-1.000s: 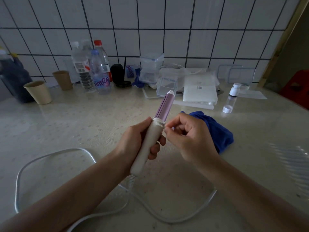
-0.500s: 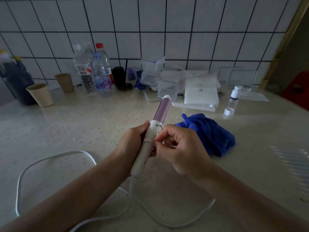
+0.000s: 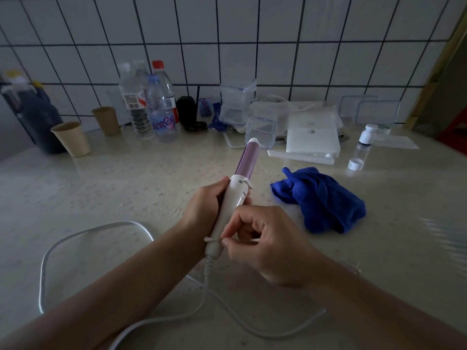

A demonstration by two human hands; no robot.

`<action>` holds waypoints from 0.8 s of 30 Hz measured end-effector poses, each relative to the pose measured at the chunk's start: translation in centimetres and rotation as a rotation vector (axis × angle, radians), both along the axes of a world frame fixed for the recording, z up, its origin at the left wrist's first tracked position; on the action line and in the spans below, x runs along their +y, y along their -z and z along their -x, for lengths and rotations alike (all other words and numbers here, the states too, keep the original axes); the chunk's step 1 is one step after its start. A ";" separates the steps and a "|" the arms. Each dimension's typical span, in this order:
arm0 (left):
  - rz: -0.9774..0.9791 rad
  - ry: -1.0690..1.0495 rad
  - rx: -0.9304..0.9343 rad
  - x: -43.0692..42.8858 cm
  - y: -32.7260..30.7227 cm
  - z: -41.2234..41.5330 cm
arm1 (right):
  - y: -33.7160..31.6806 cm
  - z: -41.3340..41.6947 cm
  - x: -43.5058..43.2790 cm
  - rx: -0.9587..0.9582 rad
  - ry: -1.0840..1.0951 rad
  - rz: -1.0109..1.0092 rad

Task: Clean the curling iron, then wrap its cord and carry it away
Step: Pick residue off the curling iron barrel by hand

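The curling iron (image 3: 246, 160) has a purple barrel and a white handle and points up and away over the counter. My left hand (image 3: 204, 205) grips the handle from the left. My right hand (image 3: 265, 238) pinches a thin white cotton swab (image 3: 211, 240), whose tip lies across the lower end of the handle, just above the cord's strain relief. The white cord (image 3: 75, 233) runs from the handle's base in loose loops over the counter on both sides of my arms. A crumpled blue cloth (image 3: 326, 200) lies to the right of the iron.
Along the tiled wall stand two paper cups (image 3: 72, 138), several water bottles (image 3: 161, 109), clear plastic containers (image 3: 260, 131), a white box (image 3: 312, 145) and a dark jug (image 3: 32, 114). A small clear bottle (image 3: 362, 147) stands at the right with a white cap beside it.
My right hand has slid with the swab from the collar below the barrel down to the bottom end of the handle. My left hand keeps its grip.
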State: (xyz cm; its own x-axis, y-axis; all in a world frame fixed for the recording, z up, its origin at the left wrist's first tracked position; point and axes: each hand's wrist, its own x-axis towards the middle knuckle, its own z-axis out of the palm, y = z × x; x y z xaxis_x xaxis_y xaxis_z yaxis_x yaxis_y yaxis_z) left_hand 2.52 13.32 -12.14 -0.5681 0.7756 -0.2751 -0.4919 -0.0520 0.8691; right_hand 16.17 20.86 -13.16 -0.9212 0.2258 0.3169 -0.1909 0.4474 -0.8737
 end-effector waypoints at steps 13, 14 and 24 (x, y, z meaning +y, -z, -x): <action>0.093 -0.054 0.047 -0.3 -0.6 -0.5 | 0.1 0.3 0.9 0.045 0.101 0.094; 0.118 -0.073 0.068 -0.3 -0.5 -0.5 | 0.0 0.3 0.8 0.035 0.092 0.085; 0.056 0.152 0.083 -0.6 -0.6 -0.3 | -0.3 0.3 1.6 0.107 0.212 0.044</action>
State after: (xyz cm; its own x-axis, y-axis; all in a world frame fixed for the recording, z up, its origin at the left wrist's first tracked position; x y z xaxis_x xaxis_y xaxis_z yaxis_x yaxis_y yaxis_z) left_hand 2.81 12.68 -11.57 -0.4680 0.8390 -0.2777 -0.4168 0.0676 0.9065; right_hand 15.90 22.49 -12.82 -0.8133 0.4267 0.3955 -0.1890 0.4491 -0.8733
